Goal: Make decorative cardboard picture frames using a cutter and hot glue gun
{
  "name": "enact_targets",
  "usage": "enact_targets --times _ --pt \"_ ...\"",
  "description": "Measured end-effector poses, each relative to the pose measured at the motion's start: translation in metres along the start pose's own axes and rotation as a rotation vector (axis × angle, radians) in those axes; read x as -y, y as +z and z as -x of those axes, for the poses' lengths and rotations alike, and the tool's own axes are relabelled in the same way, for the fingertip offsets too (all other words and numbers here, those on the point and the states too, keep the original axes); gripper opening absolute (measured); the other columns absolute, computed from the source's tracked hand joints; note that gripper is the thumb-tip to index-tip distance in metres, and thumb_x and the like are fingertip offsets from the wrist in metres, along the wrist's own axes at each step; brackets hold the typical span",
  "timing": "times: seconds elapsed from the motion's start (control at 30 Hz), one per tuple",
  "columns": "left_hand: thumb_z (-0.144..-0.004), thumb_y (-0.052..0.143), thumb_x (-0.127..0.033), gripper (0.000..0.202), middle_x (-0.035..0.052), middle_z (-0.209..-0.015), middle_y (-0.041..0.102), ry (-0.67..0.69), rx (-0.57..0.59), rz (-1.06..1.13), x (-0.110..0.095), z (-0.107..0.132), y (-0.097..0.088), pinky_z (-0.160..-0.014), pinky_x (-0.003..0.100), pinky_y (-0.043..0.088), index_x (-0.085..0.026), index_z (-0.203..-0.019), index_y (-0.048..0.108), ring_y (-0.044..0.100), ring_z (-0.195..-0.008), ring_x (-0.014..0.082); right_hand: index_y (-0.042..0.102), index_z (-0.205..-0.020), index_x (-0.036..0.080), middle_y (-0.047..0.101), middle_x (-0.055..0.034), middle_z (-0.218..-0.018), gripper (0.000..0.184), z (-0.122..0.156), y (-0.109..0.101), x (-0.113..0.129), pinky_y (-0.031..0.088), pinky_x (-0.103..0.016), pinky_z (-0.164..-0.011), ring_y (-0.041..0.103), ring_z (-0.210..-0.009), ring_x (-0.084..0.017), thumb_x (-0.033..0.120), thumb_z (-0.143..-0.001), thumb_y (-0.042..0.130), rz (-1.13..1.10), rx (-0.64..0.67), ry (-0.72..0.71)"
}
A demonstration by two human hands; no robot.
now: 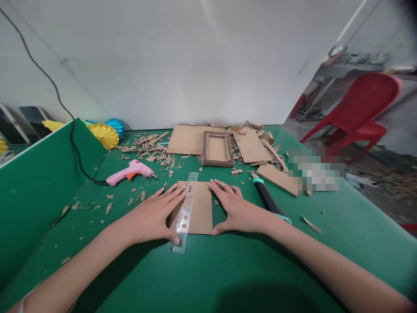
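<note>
A brown cardboard piece (202,211) lies flat on the green table (228,269) in front of me. A clear plastic ruler (185,213) lies lengthwise along its left side. My left hand (156,215) rests flat with fingers spread, its thumb pressing the ruler's near end. On the other side, my right hand (236,208) lies flat beside the cardboard's right edge, fingers stretched out and thumb at the near right corner. Neither hand grips anything.
A black and teal utility knife (267,198) lies right of my right hand. A pink glue gun (130,171) with a black cord lies at left. Farther back are an ornate frame (217,149), cardboard sheets and scraps, and paper fans (104,134). A red chair (358,113) stands beyond the table.
</note>
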State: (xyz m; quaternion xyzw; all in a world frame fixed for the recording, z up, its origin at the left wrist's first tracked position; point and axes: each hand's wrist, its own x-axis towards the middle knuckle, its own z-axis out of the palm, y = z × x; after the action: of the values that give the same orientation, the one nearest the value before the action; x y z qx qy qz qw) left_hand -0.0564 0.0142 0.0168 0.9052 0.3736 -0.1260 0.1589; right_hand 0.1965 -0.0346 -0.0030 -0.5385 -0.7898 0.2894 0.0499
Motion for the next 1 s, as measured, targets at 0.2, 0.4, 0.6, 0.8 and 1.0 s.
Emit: enact_targets --times 0.2,0.4,0.6,0.8,1.0 --pt "-0.055 0.053 -0.076 0.114 0.0139 -0.148 0.008 0.082 -0.117 -0.041 -0.019 -0.010 0.015 -0.111 0.045 0.007 -0.008 -0.140 0.019 0.004 -0.137 0.0290 -0.003 -0.143 0.022 0.000 -0.0136 -0.149 0.121 -0.009 -0.007 -0.001 0.014 -0.054 -0.103 -0.001 -0.134 -0.037 0.063 -0.052 0.066 0.006 0.033 0.018" --pt "-0.056 0.048 -0.080 0.113 0.0192 -0.147 0.008 0.059 -0.164 -0.062 -0.031 -0.019 0.022 -0.110 0.044 0.014 -0.005 -0.137 0.025 0.004 -0.136 0.0333 -0.009 -0.142 0.020 -0.007 -0.0124 -0.150 0.123 -0.015 -0.013 0.000 0.007 -0.052 -0.106 -0.011 -0.135 -0.034 0.057 -0.054 0.068 0.020 0.081 -0.060" --pt "-0.056 0.044 -0.083 0.116 0.0196 -0.147 0.007 0.080 -0.145 -0.062 -0.033 -0.022 0.020 -0.109 0.046 0.016 -0.005 -0.139 0.021 0.005 -0.136 0.0331 -0.017 -0.140 0.016 -0.008 -0.0110 -0.150 0.127 -0.022 -0.007 -0.004 -0.006 -0.052 -0.106 -0.019 -0.134 -0.029 0.060 -0.054 0.066 0.061 0.088 -0.151" --pt "-0.056 0.043 -0.083 0.114 0.0212 -0.147 0.009 0.102 -0.156 -0.076 -0.031 -0.030 0.017 -0.107 0.048 0.022 -0.008 -0.139 0.022 0.007 -0.135 0.0338 -0.014 -0.141 0.019 -0.008 -0.0096 -0.150 0.128 -0.029 -0.018 -0.009 -0.004 -0.053 -0.106 -0.019 -0.134 -0.031 0.058 -0.052 0.068 0.068 0.117 -0.132" --pt "-0.056 0.044 -0.083 0.113 0.0227 -0.146 0.012 0.108 -0.181 -0.095 -0.034 -0.038 0.015 -0.106 0.047 0.024 -0.007 -0.138 0.026 0.009 -0.135 0.0347 -0.015 -0.141 0.021 -0.006 -0.0095 -0.150 0.129 -0.038 -0.020 -0.013 -0.004 -0.056 -0.105 -0.016 -0.134 -0.033 0.059 -0.050 0.069 0.101 0.130 -0.147"
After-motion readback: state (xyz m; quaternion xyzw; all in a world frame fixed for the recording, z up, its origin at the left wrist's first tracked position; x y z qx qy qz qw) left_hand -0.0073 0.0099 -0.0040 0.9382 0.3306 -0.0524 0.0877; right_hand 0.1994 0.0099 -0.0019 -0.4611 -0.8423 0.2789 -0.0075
